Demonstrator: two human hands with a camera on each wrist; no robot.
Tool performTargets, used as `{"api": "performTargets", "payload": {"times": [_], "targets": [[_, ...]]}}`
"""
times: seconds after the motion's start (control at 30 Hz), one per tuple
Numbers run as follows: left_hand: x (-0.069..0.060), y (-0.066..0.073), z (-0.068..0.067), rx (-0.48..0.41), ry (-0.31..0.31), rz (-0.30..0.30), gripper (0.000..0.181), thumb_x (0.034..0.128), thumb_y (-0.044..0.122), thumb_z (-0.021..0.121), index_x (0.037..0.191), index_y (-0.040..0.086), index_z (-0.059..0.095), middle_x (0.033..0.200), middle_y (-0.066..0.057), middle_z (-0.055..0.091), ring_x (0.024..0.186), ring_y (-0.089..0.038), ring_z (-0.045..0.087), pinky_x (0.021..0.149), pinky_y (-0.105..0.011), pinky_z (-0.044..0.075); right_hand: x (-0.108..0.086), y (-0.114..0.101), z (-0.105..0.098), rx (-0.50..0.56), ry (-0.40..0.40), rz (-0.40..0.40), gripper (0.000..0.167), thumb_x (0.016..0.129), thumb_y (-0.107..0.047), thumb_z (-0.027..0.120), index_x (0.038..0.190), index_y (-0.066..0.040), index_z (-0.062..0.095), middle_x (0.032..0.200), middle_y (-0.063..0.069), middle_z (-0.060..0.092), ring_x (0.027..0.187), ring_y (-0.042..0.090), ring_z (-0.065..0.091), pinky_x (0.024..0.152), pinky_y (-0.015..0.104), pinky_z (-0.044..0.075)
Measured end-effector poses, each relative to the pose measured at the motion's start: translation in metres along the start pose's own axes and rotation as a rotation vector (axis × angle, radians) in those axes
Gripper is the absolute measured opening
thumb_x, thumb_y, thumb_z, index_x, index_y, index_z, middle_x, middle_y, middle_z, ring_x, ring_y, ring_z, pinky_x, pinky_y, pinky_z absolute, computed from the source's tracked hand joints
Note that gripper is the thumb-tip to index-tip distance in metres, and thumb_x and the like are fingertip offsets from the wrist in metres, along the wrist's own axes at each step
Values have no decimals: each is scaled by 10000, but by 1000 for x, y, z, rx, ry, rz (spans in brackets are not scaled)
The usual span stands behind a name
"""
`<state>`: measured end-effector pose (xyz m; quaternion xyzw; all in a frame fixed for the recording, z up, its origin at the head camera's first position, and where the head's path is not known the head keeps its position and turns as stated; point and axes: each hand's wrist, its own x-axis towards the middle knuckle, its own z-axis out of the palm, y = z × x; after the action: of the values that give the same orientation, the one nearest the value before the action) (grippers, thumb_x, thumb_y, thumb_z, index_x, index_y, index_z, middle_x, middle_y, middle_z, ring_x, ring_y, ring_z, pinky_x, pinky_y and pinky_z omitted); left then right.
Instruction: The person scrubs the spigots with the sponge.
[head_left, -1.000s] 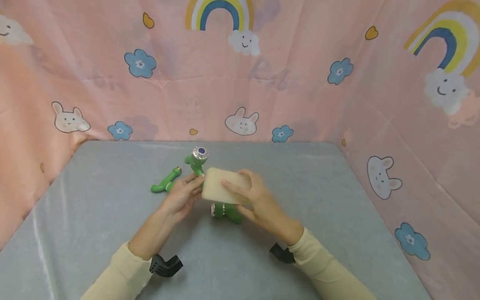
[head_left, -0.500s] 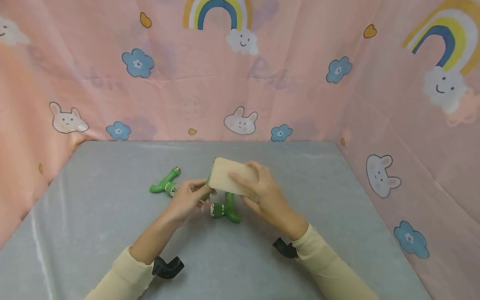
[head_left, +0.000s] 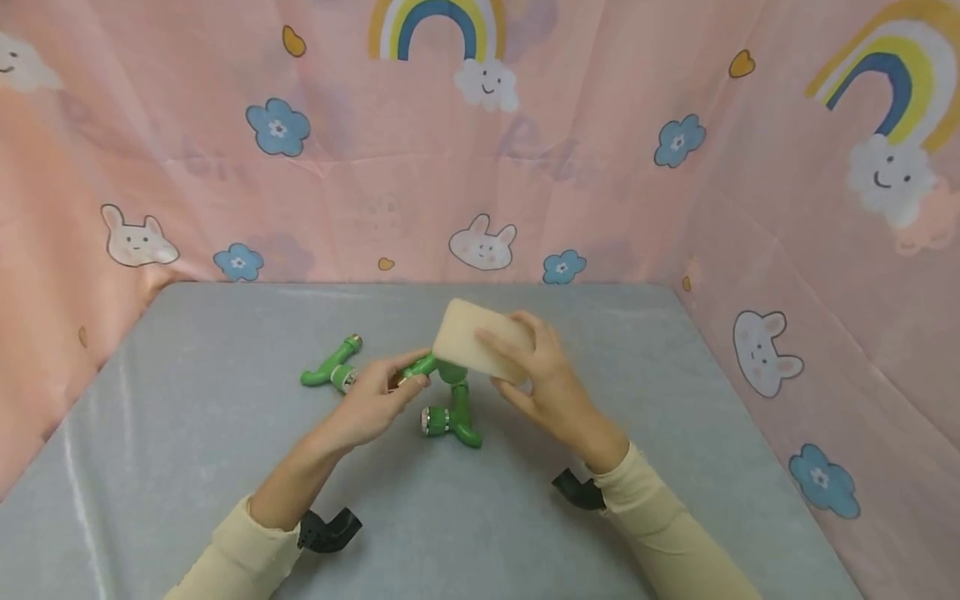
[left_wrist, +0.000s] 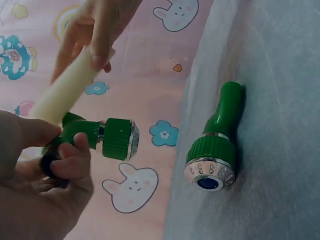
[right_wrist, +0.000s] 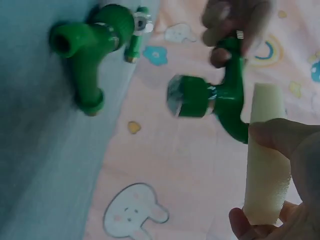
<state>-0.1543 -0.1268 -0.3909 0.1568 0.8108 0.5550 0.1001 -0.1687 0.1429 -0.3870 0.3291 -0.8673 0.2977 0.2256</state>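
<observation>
In the head view my left hand [head_left: 372, 403] pinches a green faucet [head_left: 422, 365] by its threaded inlet end, holding it above the table. My right hand [head_left: 546, 382] grips a cream sponge [head_left: 480, 335] between thumb and fingers. The sponge hides part of the held faucet from above. In the right wrist view the faucet's curved spout [right_wrist: 235, 129] meets the sponge's side, and its ribbed knob [right_wrist: 192, 96] points away from the sponge. A second green faucet [head_left: 459, 421] lies on the table below the hands.
Another green faucet [head_left: 327, 367] lies left of my left hand, its knob partly hidden by it. A grey cloth covers the table [head_left: 225, 467]. Pink printed curtains [head_left: 337, 208] stand behind and at the sides. Black curved pieces [head_left: 330, 530] are fixed at both wrists.
The sponge has moved right and slightly up with my right hand. The held faucet has turned from knob-up to lying under the sponge. The faucets on the table have not moved.
</observation>
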Motion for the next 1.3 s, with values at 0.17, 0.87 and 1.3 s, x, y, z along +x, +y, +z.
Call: {"api": "performTargets", "payload": {"times": [0.17, 0.87, 1.3], "targets": [[3, -4, 1, -13, 225, 63, 261, 1025, 124, 578, 1261, 16, 542, 797, -86, 573, 610, -105, 437, 545, -216, 392, -1, 12, 0, -61, -53, 131, 640, 809, 9, 809, 1392, -179, 622, 1433, 272, 432, 1273, 486, 455, 955, 613, 534], [4, -9, 24, 23, 129, 224, 366, 1032, 183, 575, 1329, -31, 583, 1219, -210, 668, 1034, -241, 644, 882, -344, 570, -1, -15, 14, 209, -73, -22, 570, 841, -59, 810, 1376, -122, 625, 1407, 268, 439, 1266, 427, 483, 965, 569, 524], [10, -20, 15, -63, 63, 184, 725, 858, 620, 622, 1098, -59, 703, 746, -94, 709, 592, -34, 541, 543, -199, 455, -3, -9, 14, 153, -86, -4, 596, 853, -63, 796, 1408, -150, 598, 1438, 265, 417, 1281, 437, 472, 974, 577, 522]]}}
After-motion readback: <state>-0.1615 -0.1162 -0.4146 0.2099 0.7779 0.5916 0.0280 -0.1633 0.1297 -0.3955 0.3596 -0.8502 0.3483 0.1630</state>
